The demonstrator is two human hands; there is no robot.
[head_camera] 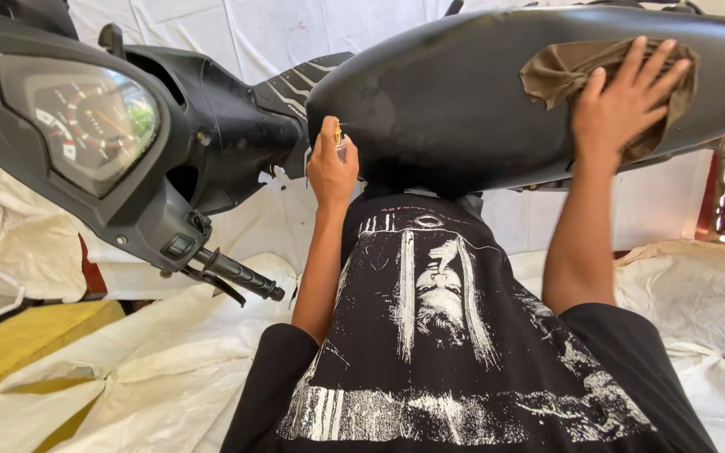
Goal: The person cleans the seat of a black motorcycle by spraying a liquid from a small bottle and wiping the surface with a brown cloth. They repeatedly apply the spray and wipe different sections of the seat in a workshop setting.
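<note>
Nearest the camera, at six o'clock, is the person's black shirt [455, 352] with a pale printed figure on the chest. Both bare forearms rise from it toward the scooter.

Left hand [331, 168], at ten o'clock from the shirt's print: the grip is curled shut around a small spray bottle [340, 143], of which only the clear neck and a gold-coloured top show above the fingers. The bottle is held upright, just beside the front end of the black scooter seat [463, 101].

Right hand [623, 105], at two o'clock: the grip is spread flat, fingers fanned, palm pressing a brown cloth [564, 71] against the upper side of the seat. The cloth is crumpled and sticks out past the hand at nine o'clock and three o'clock.

Surroundings: the scooter's dashboard [86, 117] with a round dial under clear plastic fills the view at ten o'clock. Below it a black handlebar grip [241, 273] and brake lever point toward four o'clock. White sheets [169, 369] cover the floor and hang behind the scooter. A yellow surface [18, 344] shows at eight o'clock.
</note>
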